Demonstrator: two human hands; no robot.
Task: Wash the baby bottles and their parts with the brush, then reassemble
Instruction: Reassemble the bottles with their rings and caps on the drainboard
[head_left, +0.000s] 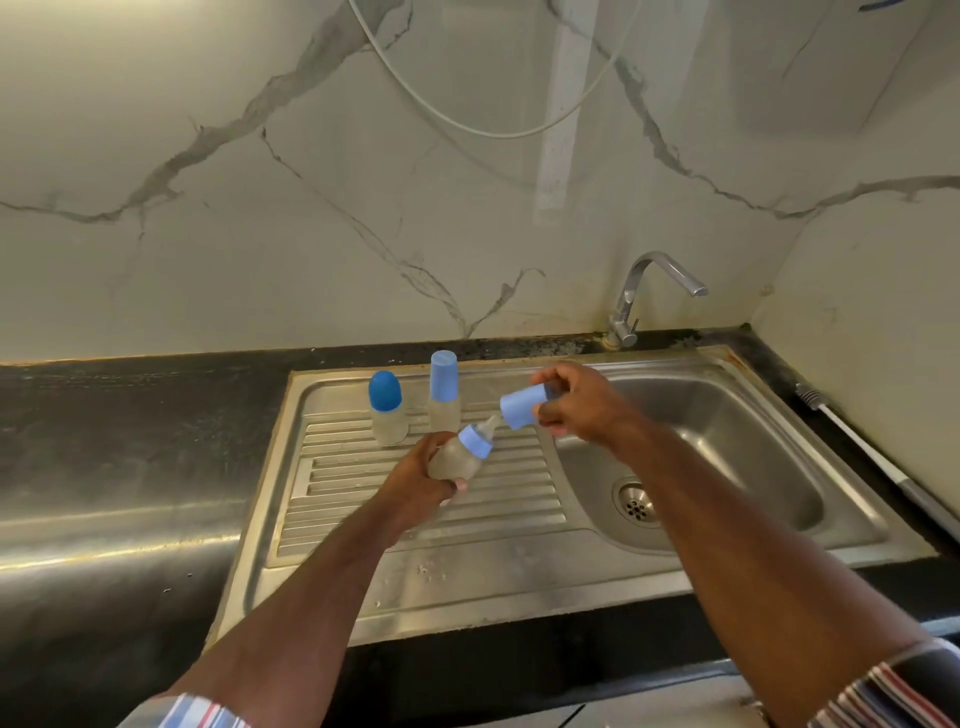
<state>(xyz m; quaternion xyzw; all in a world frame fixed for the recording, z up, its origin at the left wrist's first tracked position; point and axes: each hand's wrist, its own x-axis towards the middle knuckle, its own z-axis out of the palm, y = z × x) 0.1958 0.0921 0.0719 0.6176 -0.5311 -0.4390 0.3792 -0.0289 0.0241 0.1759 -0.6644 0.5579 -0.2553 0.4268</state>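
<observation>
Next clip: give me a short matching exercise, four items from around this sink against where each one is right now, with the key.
Items:
1. light blue cap
2. tilted bottle
3. dark-blue-capped bottle
4. brush

Places:
A. standing on the drainboard
B. on the counter right of the sink
C. held in the right hand
D. held in the left hand

Pairs: 1-C, 2-D, 3-A, 4-B

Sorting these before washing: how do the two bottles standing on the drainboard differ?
The left bottle is shorter, with a rounded dark blue cap; the right bottle stands taller, with a straight, flat-topped light blue cap. The right one stands nearer the wall. Both are upright, capped, with cloudy clear bodies.
</observation>
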